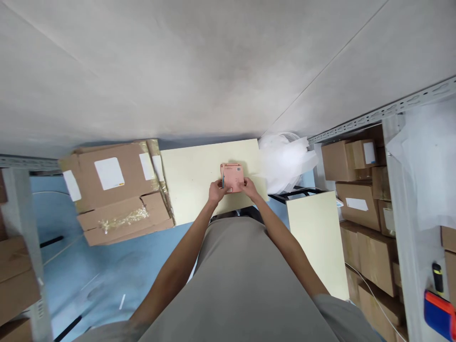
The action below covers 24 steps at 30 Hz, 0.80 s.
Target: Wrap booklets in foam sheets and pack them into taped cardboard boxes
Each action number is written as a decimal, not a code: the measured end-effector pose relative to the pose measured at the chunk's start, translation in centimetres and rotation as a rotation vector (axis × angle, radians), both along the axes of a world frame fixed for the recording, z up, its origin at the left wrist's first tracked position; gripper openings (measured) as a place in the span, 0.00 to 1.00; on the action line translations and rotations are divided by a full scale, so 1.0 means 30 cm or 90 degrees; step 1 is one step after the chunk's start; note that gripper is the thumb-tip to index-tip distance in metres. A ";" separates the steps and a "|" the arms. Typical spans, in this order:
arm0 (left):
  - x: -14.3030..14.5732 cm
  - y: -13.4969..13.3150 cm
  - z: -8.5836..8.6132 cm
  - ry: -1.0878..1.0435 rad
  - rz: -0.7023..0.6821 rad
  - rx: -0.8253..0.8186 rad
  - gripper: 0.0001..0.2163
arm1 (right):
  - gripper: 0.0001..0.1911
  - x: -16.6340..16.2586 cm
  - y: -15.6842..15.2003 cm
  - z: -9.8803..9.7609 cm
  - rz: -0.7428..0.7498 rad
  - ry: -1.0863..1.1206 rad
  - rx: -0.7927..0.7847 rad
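A small stack of pink square packets point(234, 176) is held above the pale yellow tabletop point(194, 178), close to its front edge. The top packet carries a printed barcode patch at its upper right, and a blue edge shows along the left side. My left hand point(216, 191) grips the stack at its lower left corner. On the lower right, my right hand point(249, 187) closes on the same stack with the thumb over its face. The fingers underneath are hidden.
Flattened cardboard boxes point(121, 190) cover the table's left end. A roll of white foam wrap point(285, 159) stands at the right end. A second pale table point(318, 237) is at right, beside shelves of cardboard boxes point(374, 247). A grey wall point(213, 71) rises behind.
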<state>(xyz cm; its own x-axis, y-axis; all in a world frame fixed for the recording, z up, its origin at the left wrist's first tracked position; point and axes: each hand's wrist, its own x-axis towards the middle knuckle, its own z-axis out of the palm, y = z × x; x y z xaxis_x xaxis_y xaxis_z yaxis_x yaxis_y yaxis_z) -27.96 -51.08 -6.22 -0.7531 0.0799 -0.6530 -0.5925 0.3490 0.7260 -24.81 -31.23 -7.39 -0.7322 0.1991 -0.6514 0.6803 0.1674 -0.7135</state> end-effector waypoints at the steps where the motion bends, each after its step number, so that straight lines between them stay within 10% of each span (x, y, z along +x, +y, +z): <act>1: 0.007 0.006 0.004 0.006 -0.006 0.009 0.21 | 0.24 0.011 0.017 0.010 -0.007 0.000 -0.008; 9: 0.069 0.110 0.013 -0.012 -0.064 0.094 0.20 | 0.28 0.118 0.174 0.099 -0.079 0.029 -0.101; 24: 0.090 0.171 -0.034 -0.040 -0.010 -0.005 0.09 | 0.31 0.157 0.160 0.053 -0.193 -0.044 -0.145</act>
